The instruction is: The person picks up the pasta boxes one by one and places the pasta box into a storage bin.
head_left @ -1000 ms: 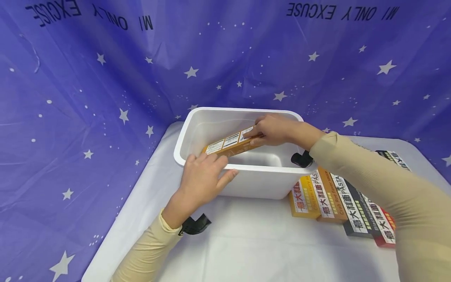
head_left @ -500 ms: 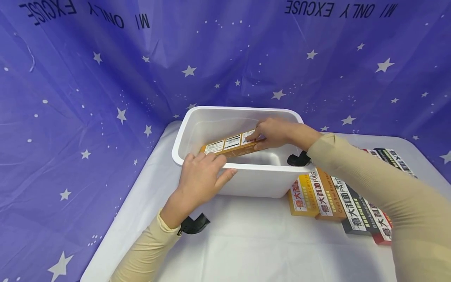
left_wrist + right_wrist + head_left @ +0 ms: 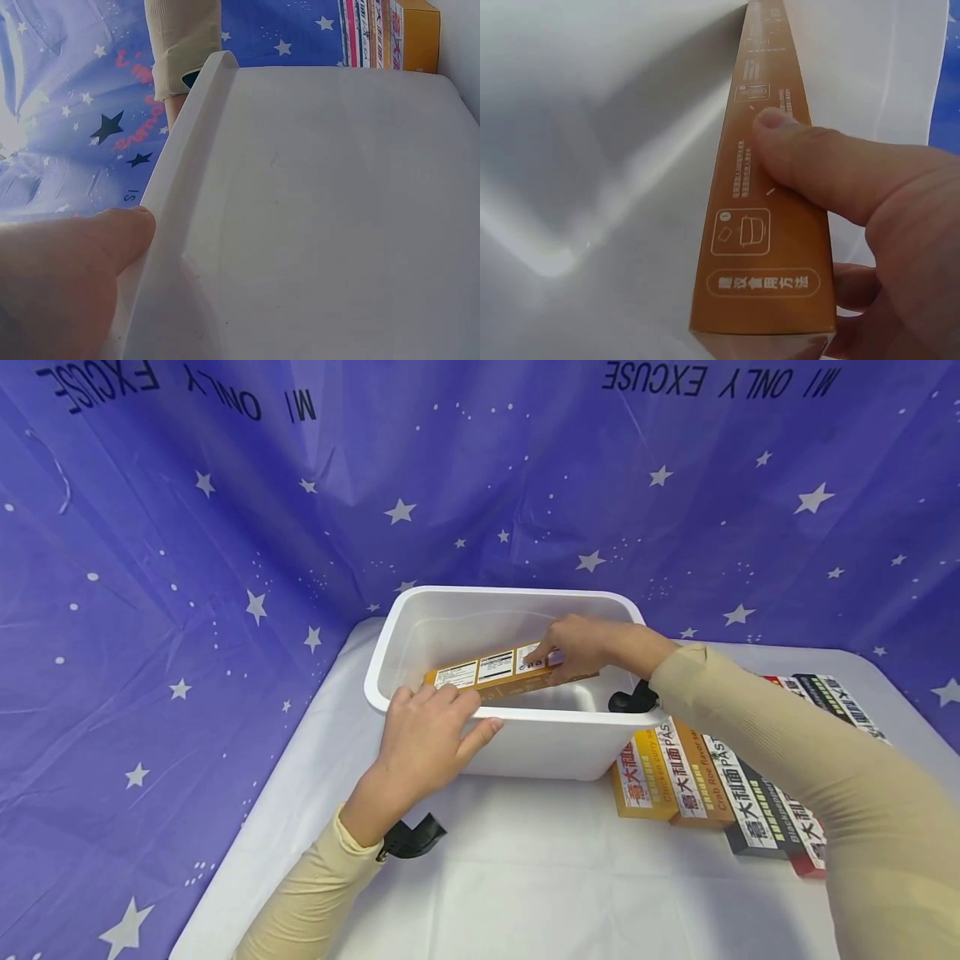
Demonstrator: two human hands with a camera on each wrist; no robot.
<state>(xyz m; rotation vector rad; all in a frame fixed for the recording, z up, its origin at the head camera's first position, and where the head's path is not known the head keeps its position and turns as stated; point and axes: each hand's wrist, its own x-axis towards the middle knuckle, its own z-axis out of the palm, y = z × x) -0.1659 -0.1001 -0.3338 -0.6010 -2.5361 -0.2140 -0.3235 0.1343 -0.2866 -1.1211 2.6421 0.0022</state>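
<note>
Inside a white plastic bin (image 3: pixel 540 747), an orange-brown pasta box (image 3: pixel 495 667) lies lengthwise and slightly slanted. My right hand (image 3: pixel 581 643) reaches over the bin's right end and grips the box near its right end. In the right wrist view the thumb (image 3: pixel 802 154) presses one long printed face, while the other fingers go behind the box. On the bin's near rim, toward the left, my left hand (image 3: pixel 427 739) holds on with its fingers over the edge. The left thumb (image 3: pixel 131 229) lies along that rim in the left wrist view.
Right of the bin, several pasta boxes lie side by side: a yellow one (image 3: pixel 647 777), an orange one (image 3: pixel 701 777), a black one (image 3: pixel 756 802) and others partly behind my right sleeve (image 3: pixel 772 735). A starry purple curtain (image 3: pixel 480 468) hangs behind the white-covered table (image 3: pixel 540 877).
My right hand has lowered the orange-brown pasta box a little deeper into the bin, its right end dropping most. My left hand stays on the rim; the view has shifted slightly.
</note>
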